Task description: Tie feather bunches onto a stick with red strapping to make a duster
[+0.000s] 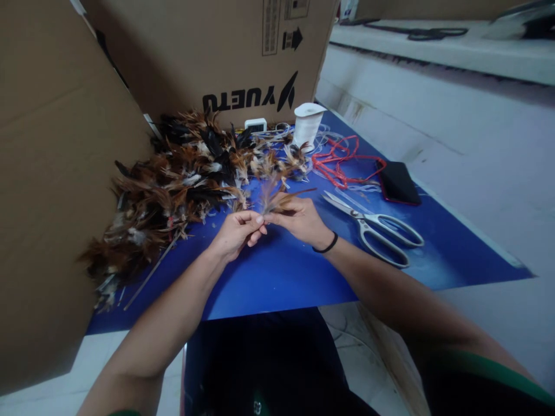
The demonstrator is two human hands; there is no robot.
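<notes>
My left hand [241, 232] and my right hand [302, 221] meet above the blue table [277, 283], fingertips touching. Between them is a small bunch of brown feathers [280, 201], its tips fanned upward and to the right. My right hand pinches the bunch near its base. The thumb and forefinger of my left hand are pressed together at the same base, and its other fingers are curled. A large pile of brown and black feathers [169, 179] lies behind and to the left of my hands. Open-bladed scissors [368, 222] rest right of my right hand.
A white spool [307, 124] stands at the back, beside a small white device [255, 125]. Tangled red ribbon [336, 159] and a dark phone [399, 182] lie at the right. Cardboard [195, 52] rises behind the table and at the left [56, 173].
</notes>
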